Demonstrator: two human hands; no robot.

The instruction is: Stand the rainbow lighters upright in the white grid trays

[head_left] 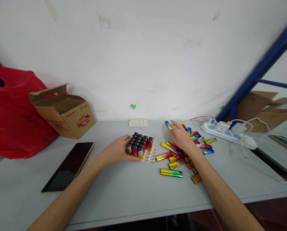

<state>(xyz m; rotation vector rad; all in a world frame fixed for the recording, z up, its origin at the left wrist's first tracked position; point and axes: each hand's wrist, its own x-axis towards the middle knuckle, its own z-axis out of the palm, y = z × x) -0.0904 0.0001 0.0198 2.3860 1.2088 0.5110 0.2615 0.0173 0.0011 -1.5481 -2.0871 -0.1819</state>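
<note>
My left hand (120,149) curls around the left side of a white tray (150,156) with round-cornered slots. Several lighters (139,144) with black tops stand upright in it, filling its left part, while slots on the right side show bare. At the far side of a loose pile, my right hand (180,134) has its fingers on a blue and yellow lighter (168,124); part of that lighter is hidden by the fingers. Shiny multicoloured lighters (177,157) lie flat beneath and around my right forearm. A yellow-green lighter (171,173) lies nearest the front edge.
A second white tray (138,122) lies against the wall. On the left are a dark-screened tablet (69,166), an open cardboard box (73,117) and a red plastic bag (16,112). A white power strip (230,134) with cables sits at the right, near a blue metal frame (256,70).
</note>
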